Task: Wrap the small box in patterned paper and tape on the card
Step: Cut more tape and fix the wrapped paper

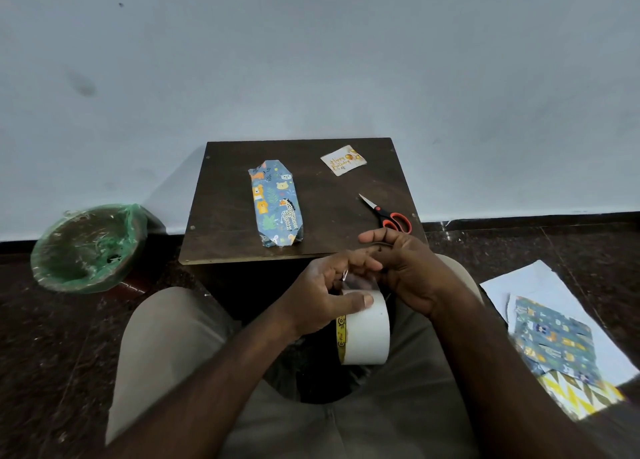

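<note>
The small box (276, 205), wrapped in blue animal-patterned paper, lies on the dark wooden board (225, 212), left of centre. A white birthday card (343, 159) sits at the board's far right. Below the board's near edge, over my lap, my left hand (323, 296) grips a wide white tape roll (365, 334), thumb pressed on its outer face. My right hand (401, 268) pinches the tape's free end just above the roll. Both hands are well clear of the box.
Red-handled scissors (386, 214) lie on the board's right side, just beyond my right hand. Spare sheets of wrapping paper (550, 334) lie on the floor at the right. A bin lined with a green bag (86, 247) stands on the floor at the left.
</note>
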A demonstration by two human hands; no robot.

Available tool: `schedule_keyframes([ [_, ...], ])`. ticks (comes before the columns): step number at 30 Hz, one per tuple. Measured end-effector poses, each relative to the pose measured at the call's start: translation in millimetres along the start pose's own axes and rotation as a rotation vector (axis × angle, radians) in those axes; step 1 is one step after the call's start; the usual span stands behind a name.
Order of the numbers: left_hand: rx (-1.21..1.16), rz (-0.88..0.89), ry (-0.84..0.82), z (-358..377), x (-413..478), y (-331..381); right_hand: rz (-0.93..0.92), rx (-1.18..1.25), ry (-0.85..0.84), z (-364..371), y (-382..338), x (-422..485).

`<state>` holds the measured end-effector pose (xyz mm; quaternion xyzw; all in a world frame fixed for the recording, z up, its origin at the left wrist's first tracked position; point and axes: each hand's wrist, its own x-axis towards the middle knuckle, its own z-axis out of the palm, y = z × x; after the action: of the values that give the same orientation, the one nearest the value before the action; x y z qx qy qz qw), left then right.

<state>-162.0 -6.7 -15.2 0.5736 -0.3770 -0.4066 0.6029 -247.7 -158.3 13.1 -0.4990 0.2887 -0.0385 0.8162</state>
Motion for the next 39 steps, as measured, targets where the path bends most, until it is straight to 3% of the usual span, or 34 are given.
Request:
schedule_keyframes([
  [16,-0.079,-0.141,-0.035,3.2,-0.9,-2.4,0.107,0.058,-0.133,-7.8,9.9,5.2],
  [25,-0.046,-0.068,0.126,0.4,2.4,-7.7,0.105,0.169,-0.257,-5.3,25.4,7.6],
  [29,-0.052,-0.088,0.285,-4.1,4.1,-5.8,0.016,-0.141,-0.184,-1.9,22.3,5.1],
  [32,-0.152,-0.098,0.346,-5.5,5.2,-4.6,0.003,-0.241,-0.289,3.9,28.4,1.3],
  [39,-0.156,-0.077,0.272,-8.0,3.6,-1.4,0.013,-0.298,-0.319,2.9,28.5,-0.7],
])
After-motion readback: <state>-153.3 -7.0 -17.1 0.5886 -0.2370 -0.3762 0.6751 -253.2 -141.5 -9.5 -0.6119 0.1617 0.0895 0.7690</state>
